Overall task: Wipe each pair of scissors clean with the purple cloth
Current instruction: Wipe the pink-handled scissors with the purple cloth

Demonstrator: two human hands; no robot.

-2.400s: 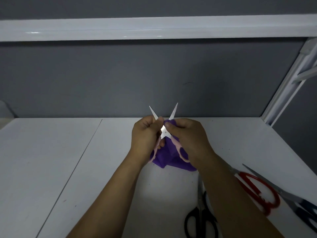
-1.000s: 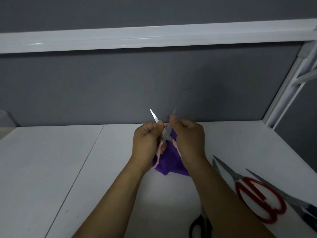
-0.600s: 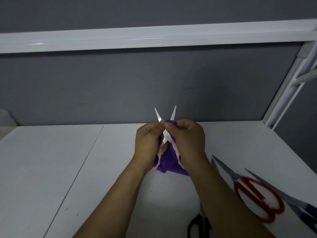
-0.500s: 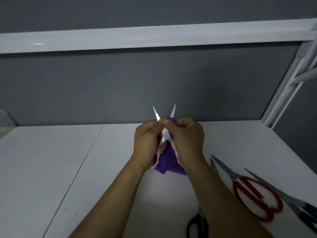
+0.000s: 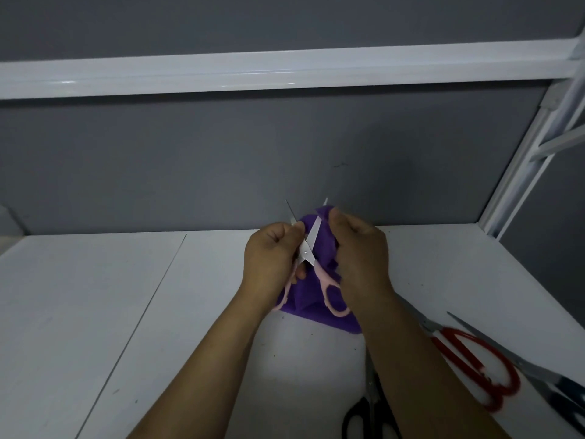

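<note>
Head view, dim light. Largest first:

- One white table (image 5: 95, 312) fills the lower frame, with one grey wall (image 5: 190, 160) behind it. One white shelf rail (image 5: 285, 69) crosses above, and one white frame post (image 5: 519, 172) slants at the right.
- Two hands, yours, are raised over mid-table.
- One purple cloth (image 5: 305, 296). Its lower folds hang down to the table between your wrists, and its upper part is drawn up along the right blade.
- Four pairs of scissors.
  - You hold the pink scissors (image 5: 305, 252) upright, blades parted in a V and points toward the wall.
  - The red scissors (image 5: 482, 372) lie on the table at the right.
  - A dark-handled pair (image 5: 566, 386) lies just beyond them at the frame edge.
  - The black scissors (image 5: 371, 397) lie nearest you, partly hidden under your right forearm.

Fingers:

- Your left hand (image 5: 272, 258) is curled. Its thumb and forefinger pinch the left blade just above the pivot, and a pink handle loop shows below the palm.
- Your right hand (image 5: 361, 251) is curled tight around the cloth, pressing it round the right blade near its tip. Only the very point shows above the fabric.

Change since half a second ago:

- Your right hand sits higher up the blade, away from the pivot, and it has carried the cloth up with it.
- More of the right blade's lower length is bare.
- The right handle loop is in full sight.
- The three pairs on the table lie as they did.
</note>
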